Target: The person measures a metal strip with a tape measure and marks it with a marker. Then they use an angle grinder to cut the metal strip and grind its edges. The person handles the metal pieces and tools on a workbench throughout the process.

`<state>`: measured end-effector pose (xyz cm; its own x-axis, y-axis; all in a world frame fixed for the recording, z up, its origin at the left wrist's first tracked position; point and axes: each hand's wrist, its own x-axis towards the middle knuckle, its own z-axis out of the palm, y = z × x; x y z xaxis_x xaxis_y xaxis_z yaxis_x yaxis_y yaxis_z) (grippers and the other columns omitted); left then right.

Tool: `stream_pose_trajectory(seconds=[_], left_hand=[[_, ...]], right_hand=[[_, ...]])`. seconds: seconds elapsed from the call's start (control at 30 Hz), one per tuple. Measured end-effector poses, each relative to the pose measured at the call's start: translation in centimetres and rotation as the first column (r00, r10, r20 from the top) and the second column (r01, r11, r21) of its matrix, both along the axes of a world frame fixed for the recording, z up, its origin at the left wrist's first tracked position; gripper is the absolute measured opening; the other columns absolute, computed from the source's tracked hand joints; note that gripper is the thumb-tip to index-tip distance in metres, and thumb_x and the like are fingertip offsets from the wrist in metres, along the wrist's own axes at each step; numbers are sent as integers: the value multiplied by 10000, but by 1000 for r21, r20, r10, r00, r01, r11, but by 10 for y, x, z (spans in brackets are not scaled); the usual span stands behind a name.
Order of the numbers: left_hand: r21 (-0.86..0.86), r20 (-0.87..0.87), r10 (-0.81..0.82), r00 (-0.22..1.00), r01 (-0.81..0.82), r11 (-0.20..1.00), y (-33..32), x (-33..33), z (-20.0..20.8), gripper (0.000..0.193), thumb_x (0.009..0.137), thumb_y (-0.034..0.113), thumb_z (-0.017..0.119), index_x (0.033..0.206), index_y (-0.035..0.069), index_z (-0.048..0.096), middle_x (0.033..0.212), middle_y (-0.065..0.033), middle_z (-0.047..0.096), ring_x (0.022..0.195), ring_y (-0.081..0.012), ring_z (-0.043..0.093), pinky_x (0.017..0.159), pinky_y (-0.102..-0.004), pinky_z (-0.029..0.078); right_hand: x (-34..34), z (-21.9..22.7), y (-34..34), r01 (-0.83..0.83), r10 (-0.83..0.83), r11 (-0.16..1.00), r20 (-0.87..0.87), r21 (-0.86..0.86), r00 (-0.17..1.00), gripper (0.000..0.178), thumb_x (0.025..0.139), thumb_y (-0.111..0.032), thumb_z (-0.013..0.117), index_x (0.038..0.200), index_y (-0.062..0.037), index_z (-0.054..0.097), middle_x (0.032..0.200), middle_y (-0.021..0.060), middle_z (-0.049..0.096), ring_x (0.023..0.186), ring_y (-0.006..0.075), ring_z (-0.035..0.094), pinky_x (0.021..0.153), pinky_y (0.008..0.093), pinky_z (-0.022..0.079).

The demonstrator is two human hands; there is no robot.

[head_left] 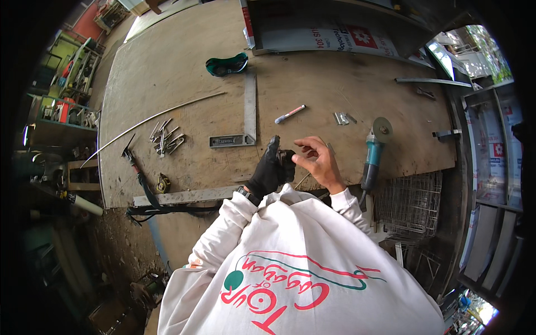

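Observation:
My left hand (269, 169) wears a black glove and a dark wristwatch. One of its fingers points up while the others bend apart from it; nothing clear shows in them. Bare, my right hand (319, 162) is held just right of the glove, fingers loosely curled and parted from the thumb, with nothing visible between them. Beyond the hands lie a steel try square (250, 109) and a capped marker (290, 114). To the right rests a teal angle grinder (371, 156), its disc turned up.
Dark goggles (226, 65) lie farther back. On the left are a thin rod (156, 116), a pile of short metal pieces (165, 138), a tape measure (163, 183) and a cabled clamp (133, 162). Small metal pieces (344, 118) sit near the grinder; a wire rack (410, 206) stands below the table edge.

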<state>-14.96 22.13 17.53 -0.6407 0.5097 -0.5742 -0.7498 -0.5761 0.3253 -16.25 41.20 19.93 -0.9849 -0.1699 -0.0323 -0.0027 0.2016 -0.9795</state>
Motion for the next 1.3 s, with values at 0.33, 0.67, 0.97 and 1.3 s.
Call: stream_pose_trajectory(seconds=[0.33, 0.67, 0.97, 1.3], left_hand=[[-57, -123, -159, 980, 153, 987, -6, -12, 38, 786, 1053, 813, 323, 1172, 101, 635, 743, 40, 439, 606, -99, 372, 553, -273, 305], [-11, -185, -210, 960, 211, 977, -9, -16, 67, 977, 994, 912, 171, 1135, 79, 661, 757, 64, 346, 628, -106, 281, 596, -270, 267], [-98, -204, -216, 955, 199, 975, -6, -14, 69, 905, 1029, 864, 212, 1096, 67, 635, 767, -24, 552, 685, -173, 520, 694, -319, 440], [-44, -203, -264, 943, 260, 965, -7, -5, 49, 941, 1081, 785, 227, 1265, -55, 610, 1059, -206, 756, 991, -295, 738, 1018, -438, 564]], right_hand=[[-24, 43, -9, -198, 198, 980, 24, 21, 980, 253, 848, -102, 857, 1070, -16, 772, 1066, 89, 741, 972, 205, 730, 886, 345, 560], [-25, 68, -9, -174, 187, 974, 84, -144, 979, 224, 854, -99, 880, 1032, -26, 764, 1014, 40, 748, 978, 149, 718, 889, 312, 550], [-22, 73, -8, -134, 189, 975, -351, 174, 917, 223, 890, -148, 853, 1072, -48, 773, 1034, 92, 741, 977, 282, 704, 907, 398, 554], [-31, 50, 11, -306, 363, 910, -180, 281, 914, 288, 871, -247, 876, 990, -22, 743, 1002, 127, 739, 945, 321, 708, 856, 417, 565]])
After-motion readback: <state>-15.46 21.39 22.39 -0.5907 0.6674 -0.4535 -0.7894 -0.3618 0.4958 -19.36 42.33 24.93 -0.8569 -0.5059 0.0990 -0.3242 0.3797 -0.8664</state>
